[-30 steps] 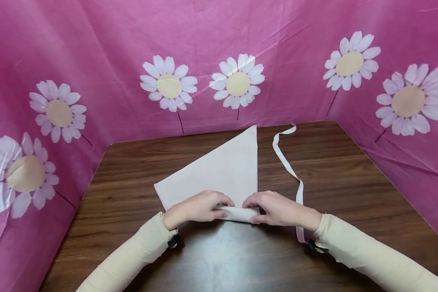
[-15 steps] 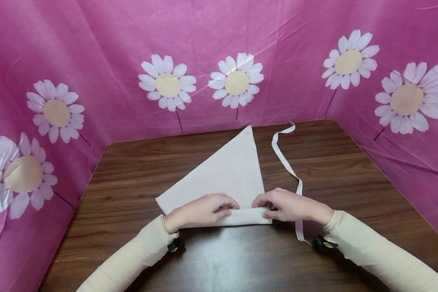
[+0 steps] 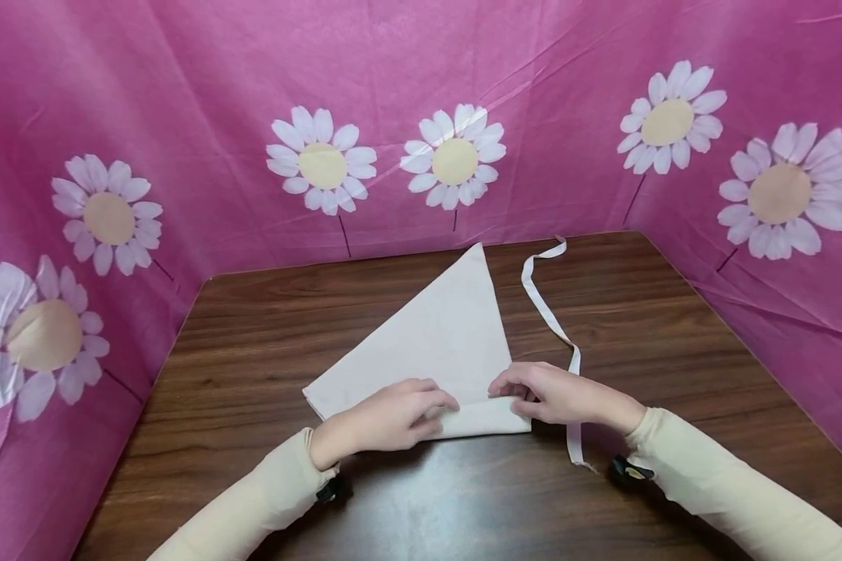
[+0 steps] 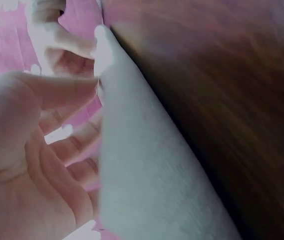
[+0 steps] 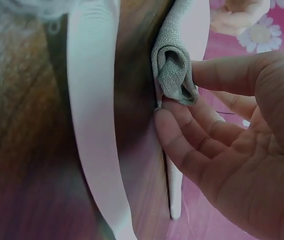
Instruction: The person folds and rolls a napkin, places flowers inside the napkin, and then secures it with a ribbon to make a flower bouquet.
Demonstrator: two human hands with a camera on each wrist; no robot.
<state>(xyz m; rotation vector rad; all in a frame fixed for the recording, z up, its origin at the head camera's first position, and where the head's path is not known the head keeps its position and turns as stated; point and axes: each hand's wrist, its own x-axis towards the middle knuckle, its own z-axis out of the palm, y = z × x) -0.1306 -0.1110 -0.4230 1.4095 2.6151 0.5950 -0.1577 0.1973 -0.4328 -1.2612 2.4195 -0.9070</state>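
Note:
An off-white cloth (image 3: 421, 335) lies on the table with its far corner pointing away and its near edge rolled into a flat tube. My left hand (image 3: 396, 417) holds the middle of the roll, thumb on the near side and fingers over the top. In the left wrist view the thumb and fingers meet the edge of the rolled cloth (image 4: 142, 165). Holding the roll's right end is my right hand (image 3: 550, 393). The right wrist view shows the coiled end of the cloth (image 5: 174, 70) between that thumb and the fingers.
A narrow white ribbon (image 3: 547, 312) runs down the brown wooden table (image 3: 645, 327) to the right of the cloth, passing beneath the right wrist. Pink curtains (image 3: 217, 117) printed with daisies stand behind the table and along both sides.
Both hands have rolled and shifted the near edge, so the roll now reaches further right. The cloth's far corner has swung slightly left, and the right hand has moved right with the roll's end.

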